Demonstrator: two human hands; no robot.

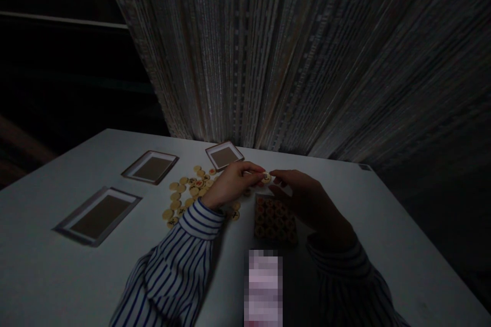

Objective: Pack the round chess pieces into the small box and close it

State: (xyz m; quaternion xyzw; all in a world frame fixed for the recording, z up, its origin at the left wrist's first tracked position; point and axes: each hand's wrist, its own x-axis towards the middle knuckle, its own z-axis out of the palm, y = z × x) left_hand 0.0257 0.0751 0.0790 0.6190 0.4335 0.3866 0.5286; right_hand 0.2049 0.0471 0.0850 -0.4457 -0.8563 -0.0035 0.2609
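A round, pale xiangqi piece [266, 178] with a dark character is raised between my two hands. My left hand [233, 182] pinches its left side with thumb and fingertips. On the other side, the curled fingers of my right hand [303, 191] meet the piece's right edge. Below my right hand sits a small square box [276, 242] filled with rows of similar pieces, in deep shadow. Loose xiangqi pieces [175, 196] lie scattered left of and behind my left forearm, several with characters showing. A couple more pieces [235, 214] rest between that wrist and the box.
Three shallow trays or lids stand on the white table [238, 276]: one [100, 239] at left, another [150, 180] behind it, a third [225, 166] near the back edge. A striped string curtain [245, 61] hangs behind the table. A pixelated patch covers the bottom centre.
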